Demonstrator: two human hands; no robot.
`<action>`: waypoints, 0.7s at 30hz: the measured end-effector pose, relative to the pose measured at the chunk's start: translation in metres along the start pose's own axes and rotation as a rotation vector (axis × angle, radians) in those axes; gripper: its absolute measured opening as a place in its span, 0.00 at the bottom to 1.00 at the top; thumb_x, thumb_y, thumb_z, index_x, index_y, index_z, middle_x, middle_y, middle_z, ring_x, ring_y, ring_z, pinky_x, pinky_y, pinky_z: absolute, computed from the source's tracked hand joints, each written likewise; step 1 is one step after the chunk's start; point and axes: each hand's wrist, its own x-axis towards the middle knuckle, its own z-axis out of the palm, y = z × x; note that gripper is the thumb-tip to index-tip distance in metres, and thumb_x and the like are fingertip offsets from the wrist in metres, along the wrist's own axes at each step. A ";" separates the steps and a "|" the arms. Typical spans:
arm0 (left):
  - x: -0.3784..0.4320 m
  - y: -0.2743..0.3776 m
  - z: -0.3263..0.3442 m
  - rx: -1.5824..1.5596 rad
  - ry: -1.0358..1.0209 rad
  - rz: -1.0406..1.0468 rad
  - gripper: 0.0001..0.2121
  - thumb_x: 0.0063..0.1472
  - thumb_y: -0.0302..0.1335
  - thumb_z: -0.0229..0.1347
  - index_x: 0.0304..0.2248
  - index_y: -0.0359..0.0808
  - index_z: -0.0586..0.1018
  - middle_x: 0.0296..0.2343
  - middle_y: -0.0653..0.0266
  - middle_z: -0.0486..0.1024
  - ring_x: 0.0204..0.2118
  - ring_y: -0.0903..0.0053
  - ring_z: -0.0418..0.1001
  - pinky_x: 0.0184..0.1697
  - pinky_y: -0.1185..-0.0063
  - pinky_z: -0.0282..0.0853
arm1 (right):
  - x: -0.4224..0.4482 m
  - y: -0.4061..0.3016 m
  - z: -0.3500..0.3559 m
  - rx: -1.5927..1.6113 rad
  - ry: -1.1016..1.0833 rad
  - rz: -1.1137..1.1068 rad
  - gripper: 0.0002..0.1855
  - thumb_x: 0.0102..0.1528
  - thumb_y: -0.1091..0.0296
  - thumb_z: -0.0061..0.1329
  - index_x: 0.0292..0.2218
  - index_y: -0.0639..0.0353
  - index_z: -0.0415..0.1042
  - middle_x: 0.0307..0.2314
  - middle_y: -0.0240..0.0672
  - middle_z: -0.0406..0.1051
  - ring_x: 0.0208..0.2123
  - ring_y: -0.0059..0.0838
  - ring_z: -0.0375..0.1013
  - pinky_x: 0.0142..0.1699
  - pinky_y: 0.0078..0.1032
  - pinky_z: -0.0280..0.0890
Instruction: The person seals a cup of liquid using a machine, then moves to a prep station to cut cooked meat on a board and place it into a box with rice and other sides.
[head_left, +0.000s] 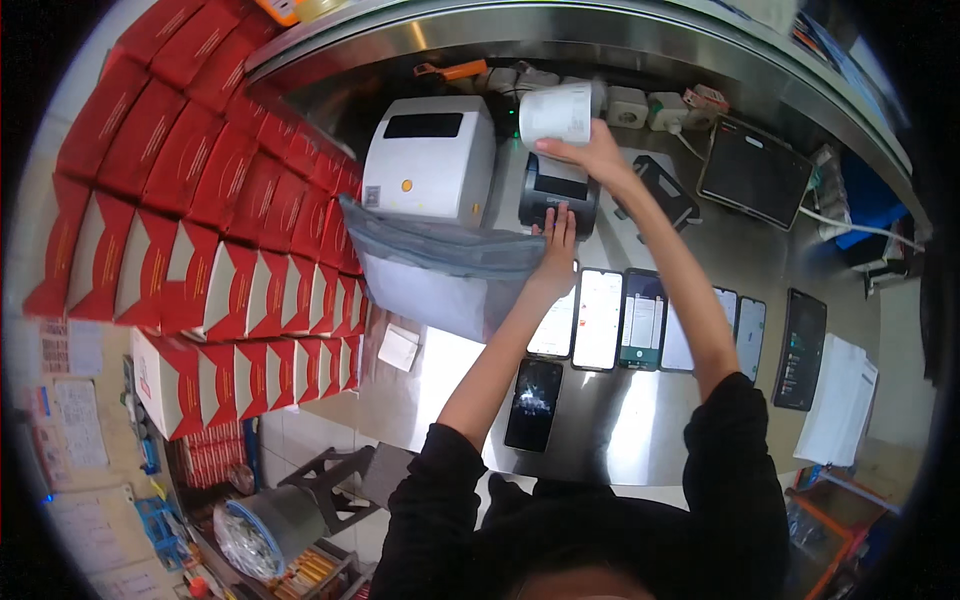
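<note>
Curled white receipt paper (556, 112) rises from a black receipt printer (559, 187) at the back of the steel counter. My right hand (596, 159) grips the paper near its lower edge, above the printer. My left hand (556, 251) lays its extended fingers against the printer's front face. Left of that hand, a grey zip pouch (442, 262) stands in front of a white label printer (427, 161). The pouch's right end meets my left hand; whether the palm bears on it is hidden.
Several smartphones (598, 319) lie in a row, with a dark phone (533, 405) before them. Stacked red-and-white boxes (202, 172) wall the left side. Two tablets, one a dark tablet (756, 171), and white papers (836, 405) are at right. A bin (289, 525) stands below left.
</note>
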 end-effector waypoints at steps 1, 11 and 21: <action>0.004 0.003 0.003 0.038 -0.011 0.013 0.47 0.43 0.25 0.56 0.55 0.29 0.33 0.56 0.50 0.26 0.59 0.57 0.26 0.58 0.60 0.30 | -0.002 -0.008 -0.014 -0.176 -0.239 0.009 0.26 0.38 0.62 0.59 0.37 0.68 0.68 0.30 0.38 0.71 0.31 0.24 0.69 0.36 0.23 0.63; -0.118 0.049 -0.054 -1.738 -0.318 0.242 0.29 0.56 0.49 0.43 0.45 0.30 0.66 0.45 0.55 0.64 0.50 0.70 0.60 0.51 0.78 0.54 | -0.252 -0.043 -0.041 -0.209 -0.014 0.154 0.27 0.42 0.73 0.56 0.43 0.67 0.62 0.36 0.37 0.68 0.38 0.26 0.67 0.45 0.22 0.60; -0.675 -0.037 -0.104 -1.141 1.126 -1.114 0.14 0.54 0.36 0.52 0.29 0.30 0.76 0.24 0.62 0.74 0.24 0.78 0.70 0.29 0.79 0.67 | -0.497 -0.106 0.349 -0.012 -1.176 0.030 0.35 0.44 0.71 0.55 0.51 0.63 0.54 0.39 0.39 0.66 0.40 0.24 0.65 0.46 0.24 0.60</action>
